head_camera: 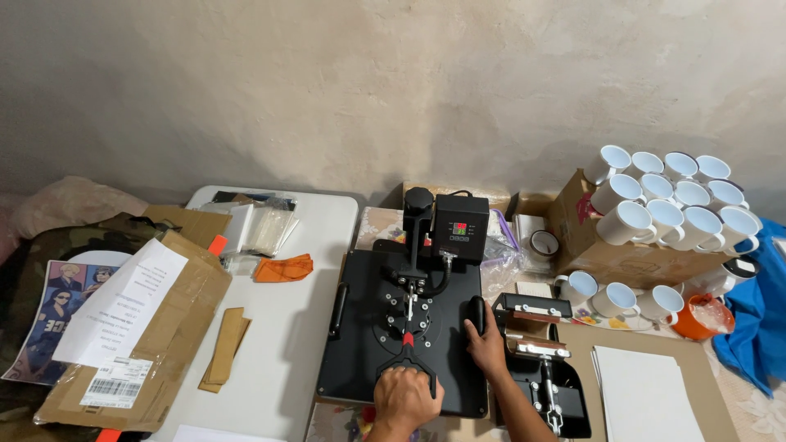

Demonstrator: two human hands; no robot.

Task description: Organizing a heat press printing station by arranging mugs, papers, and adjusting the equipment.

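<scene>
Cluttered table by a bare wall: left hand (407, 394) fisted around the heat press (401, 344) handle (405, 362), right hand (488, 347) curled on its side grip (475, 310).

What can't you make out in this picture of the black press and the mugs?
- Head view: the press handle grip is hidden under the left hand.
- The right hand covers part of the press side handle.
- The control box screen is too small to read.
- The white paper is cut off by the bottom edge.
</scene>
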